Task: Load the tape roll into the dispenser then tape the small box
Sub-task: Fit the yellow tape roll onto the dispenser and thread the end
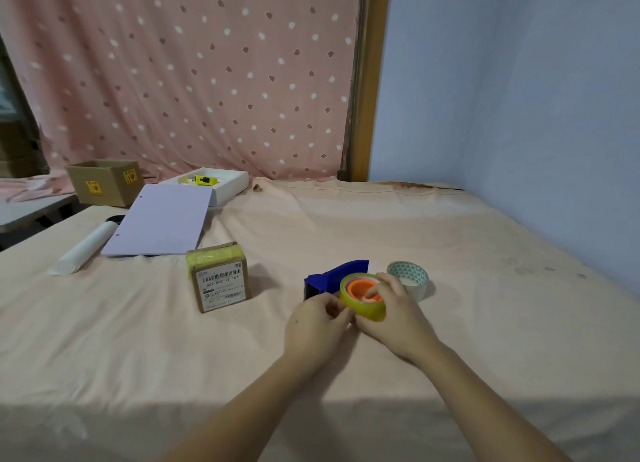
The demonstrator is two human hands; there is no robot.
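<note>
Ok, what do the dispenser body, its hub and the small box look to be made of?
Dispenser: blue moulded plastic, judging by its uniform colour and matte look. Hub: orange plastic, smooth and slightly glossy. Small box: brown cardboard with a white printed barcode label; the yellowish sheen on top is probably tape.

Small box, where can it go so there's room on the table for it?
Bare cloth lies between the small box and the left hand, and right of the spare roll toward the wall. Crowded: around the dispenser and both hands.
</note>
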